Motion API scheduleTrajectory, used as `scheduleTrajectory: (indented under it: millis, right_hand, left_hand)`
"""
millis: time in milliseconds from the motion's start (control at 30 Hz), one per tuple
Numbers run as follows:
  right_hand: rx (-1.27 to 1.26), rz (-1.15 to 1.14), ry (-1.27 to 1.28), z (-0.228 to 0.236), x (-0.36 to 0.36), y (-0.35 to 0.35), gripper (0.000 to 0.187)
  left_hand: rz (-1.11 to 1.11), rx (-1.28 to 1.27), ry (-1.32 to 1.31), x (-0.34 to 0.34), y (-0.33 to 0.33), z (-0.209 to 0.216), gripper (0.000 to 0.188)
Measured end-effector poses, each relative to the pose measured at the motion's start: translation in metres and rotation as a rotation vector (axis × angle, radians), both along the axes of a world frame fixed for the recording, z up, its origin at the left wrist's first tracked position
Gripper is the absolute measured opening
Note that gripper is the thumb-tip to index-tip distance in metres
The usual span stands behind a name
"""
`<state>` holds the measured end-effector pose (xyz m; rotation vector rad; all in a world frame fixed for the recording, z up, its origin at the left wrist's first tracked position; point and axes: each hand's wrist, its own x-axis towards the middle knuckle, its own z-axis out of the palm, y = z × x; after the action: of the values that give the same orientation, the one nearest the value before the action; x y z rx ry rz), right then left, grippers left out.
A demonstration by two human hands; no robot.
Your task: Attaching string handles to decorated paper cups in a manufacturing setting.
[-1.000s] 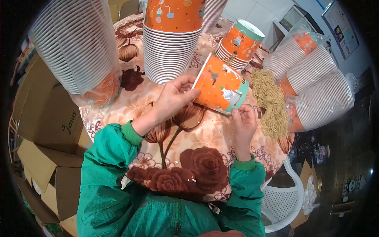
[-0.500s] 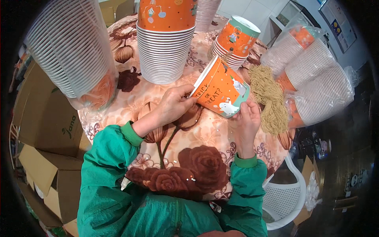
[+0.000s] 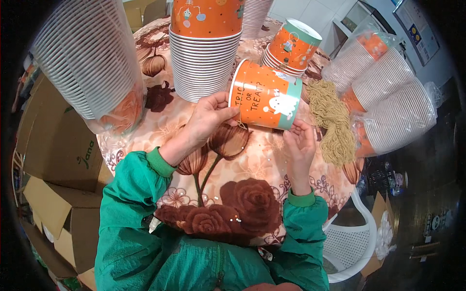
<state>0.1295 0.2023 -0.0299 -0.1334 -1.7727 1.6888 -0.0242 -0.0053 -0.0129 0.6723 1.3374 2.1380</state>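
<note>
An orange paper bucket (image 3: 257, 104) with a white rim, a green band and ghost pictures lies on its side between my hands, its mouth toward the left. My left hand (image 3: 211, 119) grips it at the rim, thumb on the outside. By that thumb hangs a short loop of thin tan string (image 3: 241, 123) against the bucket. My right hand (image 3: 300, 140) has curled fingers at the green base end, fingertips touching its lower edge. To the right of the bucket lies a loose bundle of tan string (image 3: 331, 121) on the flowered tablecloth (image 3: 252, 165).
Tall stacks of paper buckets stand behind (image 3: 204, 63) and, bagged in plastic, at the left (image 3: 87, 63). A shorter stack (image 3: 293, 48) is upside down farther back. Bagged stacks (image 3: 398, 116) lie at the right. Cardboard boxes (image 3: 63, 140) and a white chair (image 3: 352, 242) flank the table.
The bucket has turned in my hands from tilted to nearly level, its rim end moving left and down. The string loop at its lower side now shows.
</note>
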Motion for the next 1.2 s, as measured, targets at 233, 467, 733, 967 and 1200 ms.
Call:
scheduleTrajectory:
  millis: [233, 467, 733, 967, 1200]
  right_hand:
    - [0.28, -0.175, -0.016, -0.008, -0.003, 0.013, 0.031]
    - [0.611, -0.322, 0.151, 0.004, 0.0, 0.008, 0.014]
    - [0.689, -0.394, 0.19, 0.008, 0.005, 0.002, 0.018]
    - [0.552, -0.387, 0.151, 0.007, 0.003, -0.001, 0.018]
    - [0.585, -0.318, 0.177, 0.013, 0.007, 0.002, 0.021]
  left_hand:
    - [-0.031, 0.032, -0.14, -0.007, -0.004, 0.007, 0.01]
    - [-0.026, 0.062, -0.239, -0.005, -0.005, 0.01, 0.008]
    - [-0.108, 0.017, -0.074, 0.003, 0.004, -0.007, 0.018]
    - [-0.113, 0.012, 0.077, 0.016, 0.012, -0.017, 0.029]
    - [-0.186, -0.058, -0.081, 0.002, 0.007, -0.018, 0.032]
